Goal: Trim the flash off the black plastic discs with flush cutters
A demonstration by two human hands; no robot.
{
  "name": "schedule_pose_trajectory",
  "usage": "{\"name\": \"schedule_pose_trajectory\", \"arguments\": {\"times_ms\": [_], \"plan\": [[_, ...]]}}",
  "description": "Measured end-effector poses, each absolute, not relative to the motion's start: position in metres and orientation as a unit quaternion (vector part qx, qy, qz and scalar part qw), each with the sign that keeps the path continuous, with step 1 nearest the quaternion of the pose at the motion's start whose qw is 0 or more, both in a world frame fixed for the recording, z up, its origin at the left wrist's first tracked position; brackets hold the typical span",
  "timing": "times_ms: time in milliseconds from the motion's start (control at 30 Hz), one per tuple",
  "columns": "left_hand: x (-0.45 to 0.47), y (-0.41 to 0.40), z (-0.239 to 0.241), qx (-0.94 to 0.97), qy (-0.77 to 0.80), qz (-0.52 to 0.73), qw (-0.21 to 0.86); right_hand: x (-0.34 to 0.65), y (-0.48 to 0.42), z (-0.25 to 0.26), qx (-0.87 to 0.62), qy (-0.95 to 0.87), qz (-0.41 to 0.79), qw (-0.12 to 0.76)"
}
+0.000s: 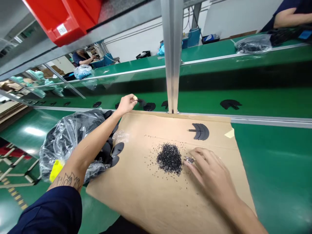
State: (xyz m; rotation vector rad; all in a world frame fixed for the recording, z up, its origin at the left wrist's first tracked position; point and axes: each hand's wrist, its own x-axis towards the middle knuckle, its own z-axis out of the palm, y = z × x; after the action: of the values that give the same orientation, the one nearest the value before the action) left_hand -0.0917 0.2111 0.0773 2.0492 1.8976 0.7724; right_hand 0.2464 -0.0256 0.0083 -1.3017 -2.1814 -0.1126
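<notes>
Left hand [126, 104] reaches far, thumb and forefinger pinching black flat part [141, 102] by its edge, just over green belt [268, 100]. Part blurred; long axis seems left-right, free end pointing right. Right hand [209, 172] fingers loosely spread beside crumb pile [170, 158]. Risk: the thin edge pinch slips and the part drops askew

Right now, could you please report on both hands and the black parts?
Left hand pinching black piece at conveyor edge. Right hand flat on cardboard, fingertips beside pile of black scraps. Aluminium post just right of that piece.
</notes>
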Motion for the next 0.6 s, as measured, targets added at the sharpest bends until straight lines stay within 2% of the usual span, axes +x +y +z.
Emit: {"name": "schedule_pose_trajectory", "arguments": {"times_ms": [100, 167, 233, 333, 400, 467, 600], "plan": [[-0.067, 0.154, 0.077, 0.745, 0.578, 0.266, 0.199, 0.235, -0.030, 0.013, -0.455, -0.823, -0.053, 0.336], [-0.043, 0.105, 0.066, 0.805, 0.415, 0.265, 0.329, 0.228, -0.032, 0.013, -0.441, -0.824, -0.046, 0.354], [-0.017, 0.058, 0.051, 0.829, 0.334, 0.247, 0.374, 0.223, -0.032, 0.011, -0.410, -0.839, -0.022, 0.356], [-0.004, 0.008, 0.033, 0.850, 0.360, 0.208, 0.325, 0.219, -0.032, 0.006, -0.340, -0.862, 0.033, 0.373], [-0.022, -0.005, 0.031, 0.859, 0.441, 0.150, 0.215, 0.218, -0.032, 0.006, -0.335, -0.850, 0.076, 0.400], [-0.056, -0.007, 0.036, 0.836, 0.526, 0.101, 0.115, 0.218, -0.032, 0.008, -0.377, -0.815, 0.134, 0.420], [-0.125, -0.007, 0.043, 0.767, 0.640, 0.037, 0.028, 0.219, -0.032, 0.015, -0.469, -0.721, 0.290, 0.420]]}}
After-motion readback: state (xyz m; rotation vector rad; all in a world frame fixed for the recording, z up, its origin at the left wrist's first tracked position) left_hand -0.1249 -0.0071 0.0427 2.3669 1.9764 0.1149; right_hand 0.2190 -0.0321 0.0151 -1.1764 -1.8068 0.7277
